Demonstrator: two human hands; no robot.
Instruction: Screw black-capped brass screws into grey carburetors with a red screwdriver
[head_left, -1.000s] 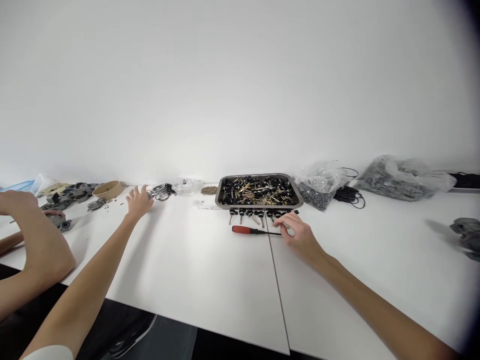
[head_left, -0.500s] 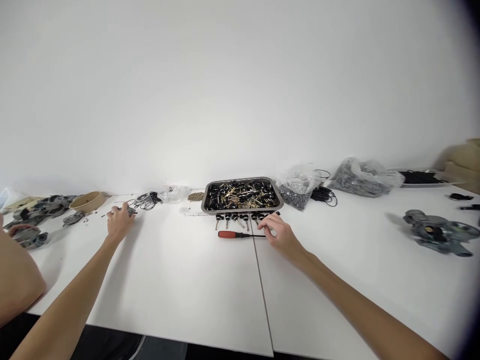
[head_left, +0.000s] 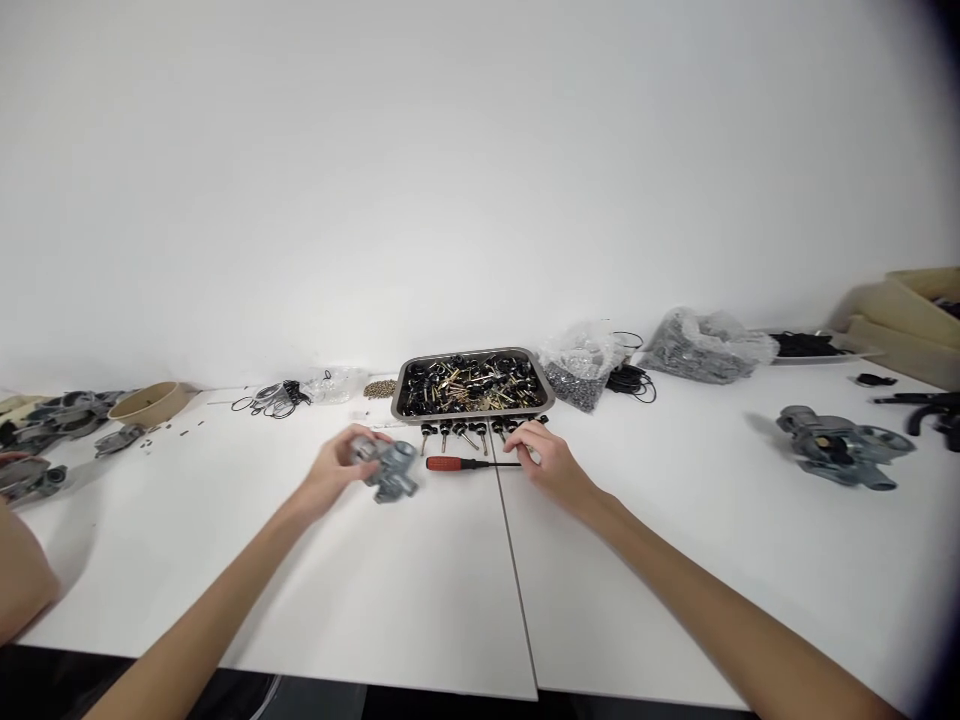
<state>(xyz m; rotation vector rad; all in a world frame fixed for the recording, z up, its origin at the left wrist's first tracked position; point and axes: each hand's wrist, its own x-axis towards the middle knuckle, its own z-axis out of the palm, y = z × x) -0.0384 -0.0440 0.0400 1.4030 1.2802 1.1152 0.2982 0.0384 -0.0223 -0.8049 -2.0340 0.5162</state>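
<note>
My left hand [head_left: 341, 470] is closed around a grey metal carburetor body [head_left: 392, 472], held above the white table left of the screwdriver. My right hand [head_left: 551, 458] is at the tip end of the red-handled screwdriver [head_left: 446, 463], its fingers pinched together; what they hold, if anything, is too small to name. Beside it, black-capped brass screws [head_left: 463, 432] lie in a row, partly hidden by my right hand. Behind them stands a metal tray [head_left: 472, 415] heaped with similar black and brass parts.
Farther right lies another carburetor body [head_left: 840, 450]. Clear bags of small parts [head_left: 577, 370] and black rings [head_left: 634, 383] line the wall. At left are a tan bowl [head_left: 150, 405], more grey castings [head_left: 67, 415] and another person's arm [head_left: 22, 570]. A seam [head_left: 514, 570] crosses the table.
My left hand has come from the far left toward the middle, bringing the carburetor body with it. My right hand stays near the screwdriver tip. The view has shifted slightly to the right.
</note>
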